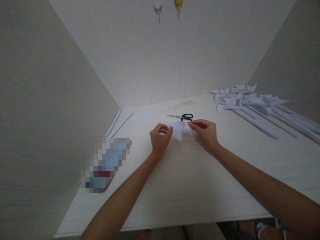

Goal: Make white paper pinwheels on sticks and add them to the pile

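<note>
A folded white paper piece with curved points, like a paper pinwheel head, is held just above the table between my two hands. My left hand pinches its left edge between thumb and fingers. On the other side, my right hand pinches the right part, with the fingertips close together. Just behind the paper lies a pair of scissors with black handles, its blades pointing left. The paper's right part is partly hidden by my right fingers.
Several paper pinwheels on rolled paper sticks lie heaped at the right. Two paper rolls rest by the left wall, behind a blurred flat object. A pale square paper sheet lies farther back. Two hooks are on the back wall.
</note>
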### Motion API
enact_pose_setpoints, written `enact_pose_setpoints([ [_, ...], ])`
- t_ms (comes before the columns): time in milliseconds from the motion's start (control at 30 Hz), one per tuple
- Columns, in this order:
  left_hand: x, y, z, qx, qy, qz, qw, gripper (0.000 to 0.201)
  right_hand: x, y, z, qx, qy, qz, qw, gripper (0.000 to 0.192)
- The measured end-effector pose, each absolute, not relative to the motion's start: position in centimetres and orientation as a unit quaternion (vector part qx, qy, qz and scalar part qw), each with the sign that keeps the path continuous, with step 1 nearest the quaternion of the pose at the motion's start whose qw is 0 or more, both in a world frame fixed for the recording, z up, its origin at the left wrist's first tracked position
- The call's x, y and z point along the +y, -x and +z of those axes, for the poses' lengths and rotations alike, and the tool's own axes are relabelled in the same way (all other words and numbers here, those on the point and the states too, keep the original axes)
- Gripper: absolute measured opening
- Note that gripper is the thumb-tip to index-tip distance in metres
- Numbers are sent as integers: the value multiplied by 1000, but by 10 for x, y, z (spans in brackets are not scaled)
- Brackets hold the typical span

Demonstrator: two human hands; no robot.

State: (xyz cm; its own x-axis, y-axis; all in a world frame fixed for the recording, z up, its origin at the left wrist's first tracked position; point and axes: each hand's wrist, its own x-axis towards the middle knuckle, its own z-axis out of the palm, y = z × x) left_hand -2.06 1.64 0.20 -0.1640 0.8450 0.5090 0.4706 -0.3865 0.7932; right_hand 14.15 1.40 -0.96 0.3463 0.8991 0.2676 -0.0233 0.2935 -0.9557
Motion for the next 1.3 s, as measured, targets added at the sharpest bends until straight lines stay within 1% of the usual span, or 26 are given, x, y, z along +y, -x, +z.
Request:
enact_pose_setpoints([
  [133, 17, 19, -2, 531, -642, 524, 178, 4, 11, -140, -9, -485, 485, 334, 646, 11],
  [267, 19, 22, -3, 523, -659, 513, 174, 7, 11, -140, -10, -515, 492, 320, 625, 13],
  [433, 18, 21, -1, 478, -699, 501, 180, 8, 13, -142, -15, -543, 493, 317, 601, 16],
  [667, 18, 20, -2, 408, -760, 459, 213, 8, 16, -142, -17, -555, 479, 369, 571, 22],
  [900, 20, 21, -3, 418, -748, 457, 239, 8, 17, -143, -16, -537, 459, 449, 547, 22],
  [1300, 19, 21, -2, 410, -750, 457, 246, 6, 18, -145, -16, -548, 454, 466, 526, 21],
])
